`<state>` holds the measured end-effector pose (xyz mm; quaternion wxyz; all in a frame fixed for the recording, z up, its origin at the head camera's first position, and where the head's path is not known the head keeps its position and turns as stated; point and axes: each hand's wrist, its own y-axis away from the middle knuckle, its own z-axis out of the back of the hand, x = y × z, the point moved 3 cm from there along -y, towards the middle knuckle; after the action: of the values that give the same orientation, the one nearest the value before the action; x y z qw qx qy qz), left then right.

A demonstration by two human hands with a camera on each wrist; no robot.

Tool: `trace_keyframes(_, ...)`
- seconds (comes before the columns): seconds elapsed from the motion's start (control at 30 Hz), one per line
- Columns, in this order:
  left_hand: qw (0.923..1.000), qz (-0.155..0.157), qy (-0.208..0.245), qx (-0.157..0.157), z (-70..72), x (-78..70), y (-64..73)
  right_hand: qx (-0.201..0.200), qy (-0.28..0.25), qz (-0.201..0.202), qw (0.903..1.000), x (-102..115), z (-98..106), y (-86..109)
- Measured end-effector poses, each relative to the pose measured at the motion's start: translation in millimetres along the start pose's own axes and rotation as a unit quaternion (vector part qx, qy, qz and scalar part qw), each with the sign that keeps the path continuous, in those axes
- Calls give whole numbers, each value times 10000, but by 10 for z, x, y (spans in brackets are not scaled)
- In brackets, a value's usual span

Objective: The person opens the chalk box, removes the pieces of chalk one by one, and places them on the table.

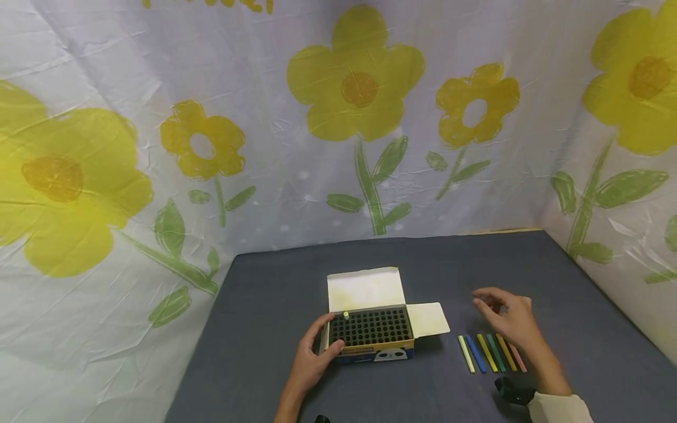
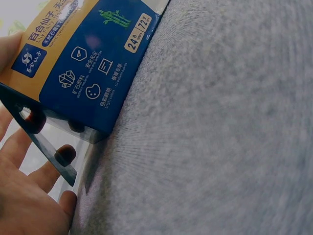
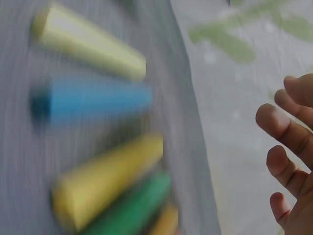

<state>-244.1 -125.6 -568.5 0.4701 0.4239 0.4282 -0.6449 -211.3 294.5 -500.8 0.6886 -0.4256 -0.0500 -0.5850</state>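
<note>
A chalk box point(image 1: 365, 352) with its lid raised stands on the table, with a dark insert point(image 1: 372, 328) full of round holes inside. One pale yellow-green chalk point(image 1: 346, 315) stands in a hole at the back left. My left hand point(image 1: 309, 361) grips the box's left end, thumb at the front corner and fingers at the back. In the left wrist view the box's blue and yellow printed side point(image 2: 88, 63) shows. Over the table, my right hand point(image 1: 510, 317) hovers past the far ends of a row of chalks, fingers loosely bent, nothing visible between them.
The row holds several chalks: pale yellow point(image 1: 466, 353), blue point(image 1: 475, 353), yellow point(image 1: 487, 353), green point(image 1: 496, 352), orange point(image 1: 506, 352) and pink point(image 1: 518, 358). A white side flap point(image 1: 429, 319) sticks out right of the box. Flower-printed cloth point(image 1: 275, 194) borders the dark table point(image 1: 254, 329).
</note>
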Motion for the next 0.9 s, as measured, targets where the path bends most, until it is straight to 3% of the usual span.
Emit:
trace_keyframes(0.37, 10000, -16, -74, -36, -3, 28, 9, 83, -856, 359, 9956, 457, -555, -255)
trace_keyframes(0.6, 9999, 47, -79, -94, -1, 53, 28, 413, -983, 408, 9935, 759, -895, -311)
trace_keyframes(0.9, 9998, 66, -124, -114, -9, 39, 24, 516, -1056, 542, 9916, 1086, -1193, -312)
